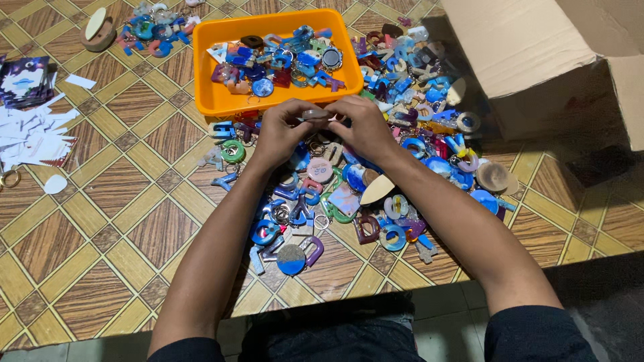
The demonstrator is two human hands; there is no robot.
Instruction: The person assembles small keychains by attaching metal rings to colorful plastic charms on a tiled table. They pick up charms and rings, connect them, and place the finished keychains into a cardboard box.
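Reaching forward over the heap of resin keychains [349,201] on the patterned floor [100,221], both forearms converge. The left hand [282,134] and right hand [365,127] pinch one small round grey piece [315,114] between their fingertips, equally near, just before the orange tray [208,74]; a cardboard box [530,53] stands far right.
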